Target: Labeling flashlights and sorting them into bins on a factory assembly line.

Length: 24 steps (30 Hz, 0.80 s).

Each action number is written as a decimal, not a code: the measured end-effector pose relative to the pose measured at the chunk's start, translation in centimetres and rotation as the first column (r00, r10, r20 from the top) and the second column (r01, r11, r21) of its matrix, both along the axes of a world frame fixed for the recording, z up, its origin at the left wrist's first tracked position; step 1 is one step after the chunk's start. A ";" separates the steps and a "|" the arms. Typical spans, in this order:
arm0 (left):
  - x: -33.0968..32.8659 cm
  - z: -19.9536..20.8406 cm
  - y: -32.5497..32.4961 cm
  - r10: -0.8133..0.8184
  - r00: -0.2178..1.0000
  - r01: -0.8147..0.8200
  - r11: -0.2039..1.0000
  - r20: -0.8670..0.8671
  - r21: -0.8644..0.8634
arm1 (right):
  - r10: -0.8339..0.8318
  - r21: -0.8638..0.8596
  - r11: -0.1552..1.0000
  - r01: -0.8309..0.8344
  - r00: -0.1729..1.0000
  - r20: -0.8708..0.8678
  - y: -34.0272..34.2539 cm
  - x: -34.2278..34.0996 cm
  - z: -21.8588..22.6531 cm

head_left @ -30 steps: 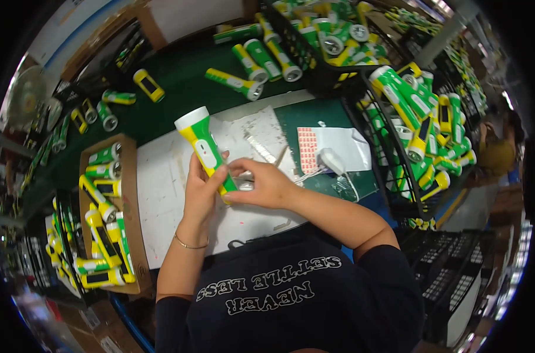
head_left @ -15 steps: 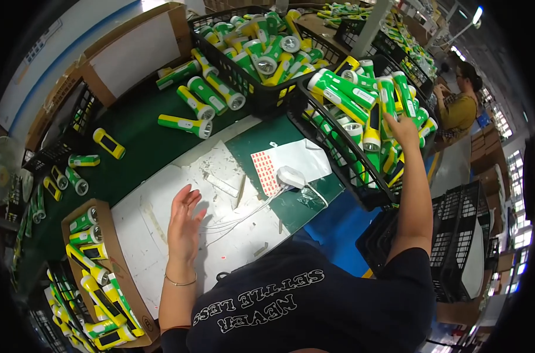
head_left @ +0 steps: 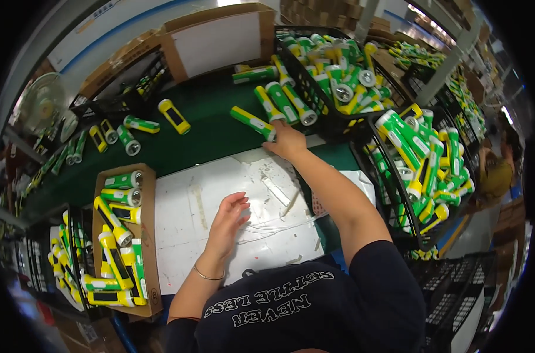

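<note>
My right hand [head_left: 288,141] reaches across the bench, its fingers around the lens end of a green-and-yellow flashlight [head_left: 250,122] lying on the green surface. Just beyond it, several similar flashlights [head_left: 281,101] lie side by side. My left hand [head_left: 228,222] hovers over the white board [head_left: 182,206], fingers loosely bent and apart, holding nothing. To its left, a cardboard box [head_left: 151,235] holds several flashlights in green, yellow and white, some with dark panels showing.
Black crates heaped with flashlights stand at the right [head_left: 391,203] and far right-centre [head_left: 305,88]. More loose flashlights [head_left: 174,116] lie at the far left. A thin white cable [head_left: 279,229] crosses the board, partly behind my right arm. A co-worker [head_left: 498,170] sits at far right.
My right hand has left the right-hand crate and moved left and away from me to the single flashlight on the bench. The view has swung left. My left hand stays over the board.
</note>
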<state>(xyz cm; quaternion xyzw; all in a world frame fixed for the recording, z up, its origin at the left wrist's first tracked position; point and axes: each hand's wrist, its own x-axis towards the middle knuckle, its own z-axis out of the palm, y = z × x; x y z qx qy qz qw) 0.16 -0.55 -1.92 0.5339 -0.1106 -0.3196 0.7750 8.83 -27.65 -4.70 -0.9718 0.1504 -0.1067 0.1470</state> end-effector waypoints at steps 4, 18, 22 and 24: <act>0.7 0.0 2.5 0.066 0.814 -0.330 0.870 0.577 0.366 | 0.094 0.011 0.995 -0.098 0.978 0.187 2.7 -0.3 3.7; -1.3 -0.8 -1.3 -0.199 0.928 0.134 0.967 -0.313 -0.217 | 0.336 0.520 0.769 -0.372 0.927 0.166 8.2 -10.7 8.5; -0.8 -1.5 -0.6 -0.037 0.953 0.000 0.992 -0.300 -0.124 | 0.316 0.691 0.653 -0.309 0.941 0.123 7.6 -12.4 7.2; -0.7 -1.3 -0.8 0.016 0.939 -0.047 0.995 -0.342 -0.082 | 0.309 0.720 0.595 -0.356 0.929 0.204 7.4 -13.3 5.7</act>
